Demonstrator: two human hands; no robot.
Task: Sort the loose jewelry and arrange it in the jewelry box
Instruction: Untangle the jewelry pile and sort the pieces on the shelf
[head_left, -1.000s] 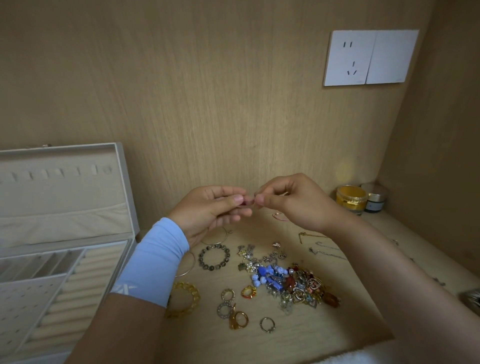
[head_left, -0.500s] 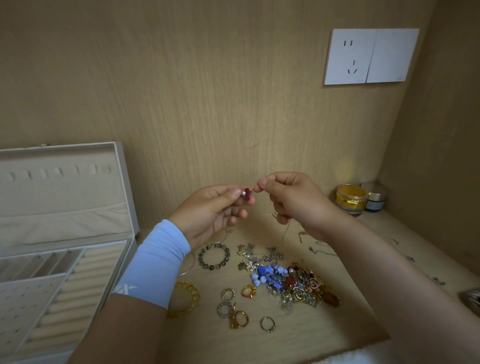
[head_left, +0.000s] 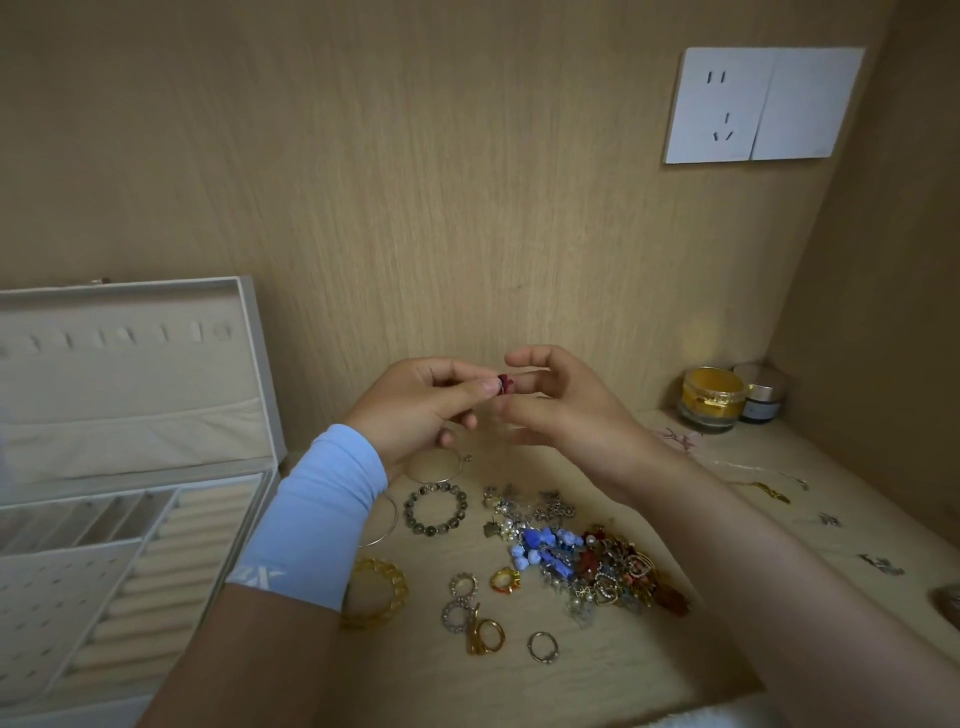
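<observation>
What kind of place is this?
Probably a dressing nook at home, maybe inside a wardrobe: wood-panelled walls close around a shelf, with a wall socket, cream jars in the corner, and an open jewelry box beside loose jewelry.

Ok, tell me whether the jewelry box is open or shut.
Open. The jewelry box has its lid raised, exposing the ring rolls and divided compartments inside.
</observation>
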